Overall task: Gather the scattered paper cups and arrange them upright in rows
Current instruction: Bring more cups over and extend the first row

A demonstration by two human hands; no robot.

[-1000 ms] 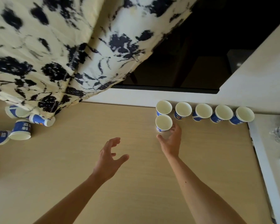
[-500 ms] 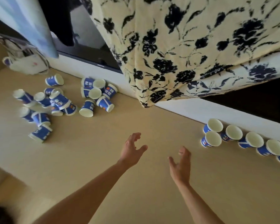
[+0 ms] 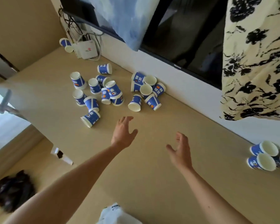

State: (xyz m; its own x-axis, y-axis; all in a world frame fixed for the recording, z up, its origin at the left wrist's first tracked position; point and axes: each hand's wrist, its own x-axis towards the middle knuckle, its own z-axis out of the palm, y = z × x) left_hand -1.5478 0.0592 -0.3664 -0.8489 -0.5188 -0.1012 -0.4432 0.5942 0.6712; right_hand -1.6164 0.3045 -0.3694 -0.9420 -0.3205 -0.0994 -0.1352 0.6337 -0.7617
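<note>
Beige tabletop [image 3: 152, 191] below a dark screen [image 3: 184, 38] bears scattered cups [image 3: 113, 90]; left hand [image 3: 123, 135], right hand [image 3: 181, 152] hover, fingers [image 3: 125, 121] released.

Left arm [image 3: 71, 188]: bare, enters from the lower left and extends diagonally forward and to the right. Left hand [image 3: 123, 132]: back facing up, fingers spread and slightly bent, thumb out to the right, holding nothing. Right arm [image 3: 205, 196]: bare, enters from the lower right and extends forward and to the left. Right hand [image 3: 180, 151]: palm turned inward, fingers loosely extended, thumb out to the left, holding nothing. The left hand reaches farther forward than the right. The hands are apart.
</note>
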